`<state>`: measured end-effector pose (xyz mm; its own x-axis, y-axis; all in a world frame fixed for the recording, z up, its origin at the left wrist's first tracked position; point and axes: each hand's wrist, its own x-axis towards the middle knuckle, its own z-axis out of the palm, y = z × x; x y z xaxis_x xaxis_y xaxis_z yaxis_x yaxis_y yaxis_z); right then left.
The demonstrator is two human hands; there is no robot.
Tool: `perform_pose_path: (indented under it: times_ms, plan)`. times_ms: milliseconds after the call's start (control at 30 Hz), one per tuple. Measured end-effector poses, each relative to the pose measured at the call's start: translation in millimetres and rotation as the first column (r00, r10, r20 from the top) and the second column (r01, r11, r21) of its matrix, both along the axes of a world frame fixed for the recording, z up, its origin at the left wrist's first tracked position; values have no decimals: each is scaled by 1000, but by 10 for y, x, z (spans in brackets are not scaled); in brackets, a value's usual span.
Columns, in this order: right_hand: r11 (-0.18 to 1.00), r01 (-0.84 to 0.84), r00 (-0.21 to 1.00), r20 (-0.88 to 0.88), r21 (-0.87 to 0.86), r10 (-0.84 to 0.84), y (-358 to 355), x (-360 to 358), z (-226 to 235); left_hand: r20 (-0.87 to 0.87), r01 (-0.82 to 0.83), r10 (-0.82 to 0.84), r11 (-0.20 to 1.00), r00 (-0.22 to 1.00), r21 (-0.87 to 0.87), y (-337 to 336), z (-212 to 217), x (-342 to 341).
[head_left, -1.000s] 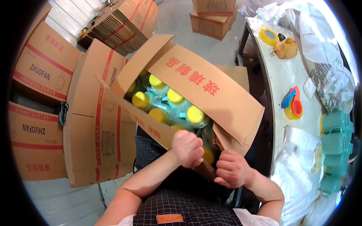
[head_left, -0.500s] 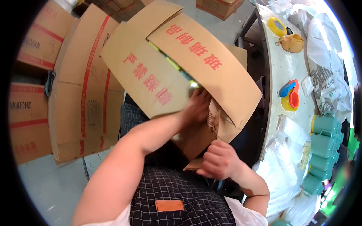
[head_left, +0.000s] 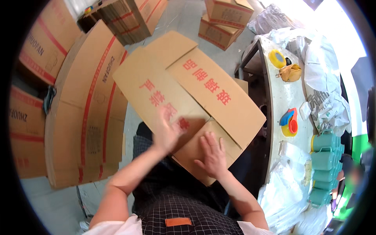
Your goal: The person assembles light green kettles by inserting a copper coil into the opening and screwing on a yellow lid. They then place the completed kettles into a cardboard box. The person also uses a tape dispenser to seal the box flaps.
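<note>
the left hand (head_left: 167, 131), blurred, lies open and flat with fingers spread on the near corner of a brown corrugated cardboard box with red printing (head_left: 196, 98), pressing on the long top flap there; it grips nothing. the right hand (head_left: 213, 154) sits just to the right of it and slightly nearer the body, also open and palm down, fingers extended and a little apart, resting on the short end flap at the box's near end, holding nothing. the box lies directly under both palms and runs away from them up and to the right, its two long flaps folded down so they meet along a seam, tilted across the person's lap over a black checked apron (head_left: 184, 211). beyond the left hand, further left, stands a tall stack of flattened brown cartons with red stripes (head_left: 88, 117), well apart from the fingers. to the right of the right hand, past the box edge, runs a white table (head_left: 282, 94); on it a red, blue and yellow tape dispenser (head_left: 290, 123) lies near the level of the hand, a row of teal lidded plastic containers (head_left: 325, 164) stands further right, and a yellow roll of tape (head_left: 277, 58) lies far beyond.
</note>
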<state>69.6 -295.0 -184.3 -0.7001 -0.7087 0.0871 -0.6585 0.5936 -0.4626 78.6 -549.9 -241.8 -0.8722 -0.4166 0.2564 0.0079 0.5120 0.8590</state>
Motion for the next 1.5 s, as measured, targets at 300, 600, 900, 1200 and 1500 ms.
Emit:
perform_pose_path:
  times_ms: [300,600,900,1200,1500]
  plan:
    - [-149,915,314,894,-375,-319,569,7,-886,312,-191,582,644,751,-741,-2580,180,-2277]
    - [-13,998,61,985,-60,159,161,-1062,-970,444,-192,573,735,689,-650,-2426,670,-3230]
    - [-46,991,136,882,-129,451,-611,-2741,338,86,-12,213,420,973,-907,-1163,4669,-5841]
    - [-349,597,802,555,-722,223,-1875,-7025,1482,-131,-70,-341,184,931,-980,-662,5715,-8798]
    - [-92,930,362,928,-355,82,-3601,-6546,1712,338,431,-280,423,899,-797,-2090,3213,-12329]
